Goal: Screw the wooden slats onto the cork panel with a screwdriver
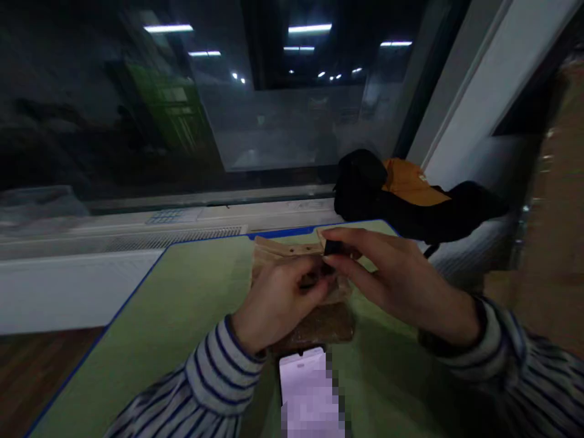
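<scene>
My right hand (392, 267) pinches a small black piece (333, 247) between thumb and fingertips, at the upper right edge of a tan paper bag (267, 258). The bag has small holes along its top edge. Close beside it, my left hand (285, 298) is closed, its fingers bent in front of the bag; what they hold is dark and partly hidden. Below the hands lies a brown, shiny flat item (326, 323) whose kind I cannot tell. Nearer to me is a phone (303, 371) with a lit screen, its lower part pixelated.
The pale green table (191, 292) has a blue edge. Behind it are a white windowsill (274, 210) with a vent grille (182, 238) and a dark window. A black and orange garment or bag (415, 188) sits at the back right.
</scene>
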A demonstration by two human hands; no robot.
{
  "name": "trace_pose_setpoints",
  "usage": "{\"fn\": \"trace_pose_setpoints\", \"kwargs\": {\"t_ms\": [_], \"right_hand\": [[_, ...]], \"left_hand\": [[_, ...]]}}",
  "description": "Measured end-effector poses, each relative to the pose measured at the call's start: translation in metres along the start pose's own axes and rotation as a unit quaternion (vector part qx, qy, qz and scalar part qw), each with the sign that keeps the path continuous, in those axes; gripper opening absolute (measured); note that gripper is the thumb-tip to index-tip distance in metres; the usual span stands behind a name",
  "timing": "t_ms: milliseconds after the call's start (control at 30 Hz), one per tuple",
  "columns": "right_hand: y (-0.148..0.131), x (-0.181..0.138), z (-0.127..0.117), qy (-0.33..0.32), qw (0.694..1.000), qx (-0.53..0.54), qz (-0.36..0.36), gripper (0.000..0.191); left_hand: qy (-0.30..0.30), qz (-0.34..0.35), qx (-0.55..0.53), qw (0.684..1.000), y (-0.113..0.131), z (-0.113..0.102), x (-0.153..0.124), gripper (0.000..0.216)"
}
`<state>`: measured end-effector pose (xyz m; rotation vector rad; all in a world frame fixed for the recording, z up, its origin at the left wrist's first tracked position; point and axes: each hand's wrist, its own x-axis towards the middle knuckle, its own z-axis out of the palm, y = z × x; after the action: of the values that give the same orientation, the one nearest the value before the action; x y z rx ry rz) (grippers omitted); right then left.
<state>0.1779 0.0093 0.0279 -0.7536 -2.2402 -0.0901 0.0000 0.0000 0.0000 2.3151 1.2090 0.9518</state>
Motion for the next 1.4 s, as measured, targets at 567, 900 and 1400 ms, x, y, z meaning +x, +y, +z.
{"fn": "trace_pose_setpoints", "kwargs": {"t_ms": [567, 900, 1400], "right_hand": [[-0.0011, -0.0032, -0.0016, -0.019, 1.000, 0.003, 0.015, 0.035], [-0.0009, -0.0033, -0.0011, -0.013, 1.000, 0.006, 0.023, 0.030], [-0.0004, -0.0032, -0.0010, -0.017, 1.000, 0.003, 0.023, 0.030]], "left_hand": [[0.015, -0.012, -0.017, 1.000, -0.0040, 0.0038, 0.0007, 0.013], [0.003, 0.006, -0.003, 1.000, -0.0028, 0.0016, 0.0014, 0.011], [0.000, 0.003, -0.016, 1.000, -0.0028, 0.0019, 0.0010, 0.013]]}}
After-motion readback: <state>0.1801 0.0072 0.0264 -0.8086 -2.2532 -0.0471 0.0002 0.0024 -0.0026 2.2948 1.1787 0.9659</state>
